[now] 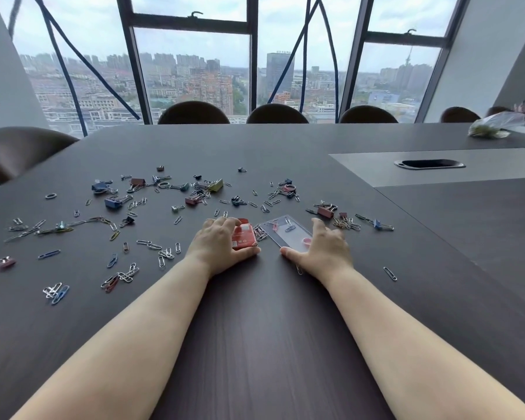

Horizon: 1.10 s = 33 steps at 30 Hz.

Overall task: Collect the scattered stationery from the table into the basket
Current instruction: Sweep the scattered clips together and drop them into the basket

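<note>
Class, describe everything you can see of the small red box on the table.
The small red box is flat and rectangular, cardboard by its look, with pale print too blurred to read. It lies flat on the dark table. The left hand grips it, fingers curled over its far side, thumb along its near edge. Paper clips lie just right of it.

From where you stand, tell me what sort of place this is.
Probably a high-rise office meeting room: a dark table with a cable port, chairs along its far side, and tall windows over a city.
</note>
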Motion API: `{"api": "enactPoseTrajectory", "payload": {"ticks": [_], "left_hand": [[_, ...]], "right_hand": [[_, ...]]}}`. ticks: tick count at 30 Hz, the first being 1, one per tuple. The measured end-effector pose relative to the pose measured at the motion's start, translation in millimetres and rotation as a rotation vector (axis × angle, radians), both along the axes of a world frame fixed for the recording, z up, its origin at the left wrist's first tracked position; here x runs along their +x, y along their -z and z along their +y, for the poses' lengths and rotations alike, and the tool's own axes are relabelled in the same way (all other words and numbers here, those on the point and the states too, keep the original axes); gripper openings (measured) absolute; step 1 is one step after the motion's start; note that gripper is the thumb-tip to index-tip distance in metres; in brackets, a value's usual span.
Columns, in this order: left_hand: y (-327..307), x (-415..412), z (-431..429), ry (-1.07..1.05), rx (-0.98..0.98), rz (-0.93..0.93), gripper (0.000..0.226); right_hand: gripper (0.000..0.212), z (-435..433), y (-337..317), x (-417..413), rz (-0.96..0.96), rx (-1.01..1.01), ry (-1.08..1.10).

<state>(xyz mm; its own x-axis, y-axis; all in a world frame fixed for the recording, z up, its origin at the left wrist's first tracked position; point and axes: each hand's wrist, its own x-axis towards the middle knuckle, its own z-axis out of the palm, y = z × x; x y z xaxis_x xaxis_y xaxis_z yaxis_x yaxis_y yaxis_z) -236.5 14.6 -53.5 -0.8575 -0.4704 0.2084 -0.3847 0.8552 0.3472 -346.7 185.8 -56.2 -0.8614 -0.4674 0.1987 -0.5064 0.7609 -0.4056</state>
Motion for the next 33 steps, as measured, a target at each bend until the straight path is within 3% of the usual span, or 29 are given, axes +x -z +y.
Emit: {"api": "enactPoseTrajectory", "payload": {"ticks": [4,14,25,33], "left_hand": [[-0.5,-0.3,0.0,0.0,0.003,0.002,0.071],[-2.3,1.6,1.2,-0.033,-0.077,0.016,0.072],[-9.4,3.9,2.9,-0.029,-0.193,0.019,0.08],[-48.8,19.2,-7.5,0.033,-0.119,-0.007,0.082]], "right_hand": [[0.081,-2.4,1.7,-1.8,-0.041,-0.06,-0.001],[0.089,-5.6,1.7,1.2,-0.004,-0.126,-0.019],[0.079,1.2,-5.8,7.8,-0.039,-0.243,-0.019],[0.068,10.9,-24.8,16.2,-0.005,-0.374,-0.08]]}}
